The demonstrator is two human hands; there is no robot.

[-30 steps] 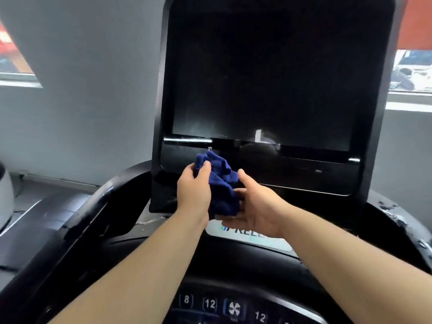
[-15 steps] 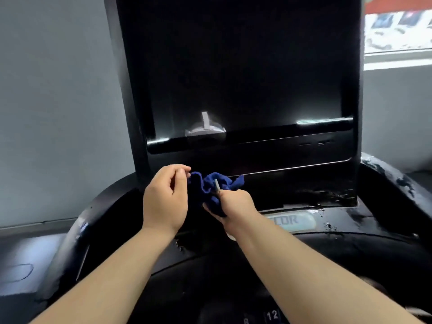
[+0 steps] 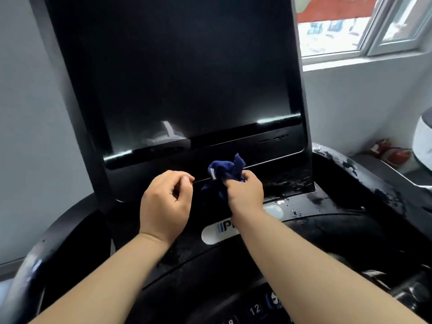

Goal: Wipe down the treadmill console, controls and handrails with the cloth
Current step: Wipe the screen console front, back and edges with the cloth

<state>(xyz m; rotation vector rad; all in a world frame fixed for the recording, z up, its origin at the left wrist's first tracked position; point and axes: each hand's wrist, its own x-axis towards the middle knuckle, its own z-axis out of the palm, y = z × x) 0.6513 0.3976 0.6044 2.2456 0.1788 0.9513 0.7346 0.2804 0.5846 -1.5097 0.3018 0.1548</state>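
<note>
Cloth (image 3: 225,170), judged soft and light, is bunched in right hand (image 3: 245,192) at frame centre; best gripped mid-wad. Left hand (image 3: 166,202) is curled, nothing held.

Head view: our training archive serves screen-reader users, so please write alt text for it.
A person's right hand grips a bunched blue cloth in front of the black panel below the treadmill's dark console screen. The left hand, curled, is beside the cloth, not touching it. A window is at upper right.
</note>
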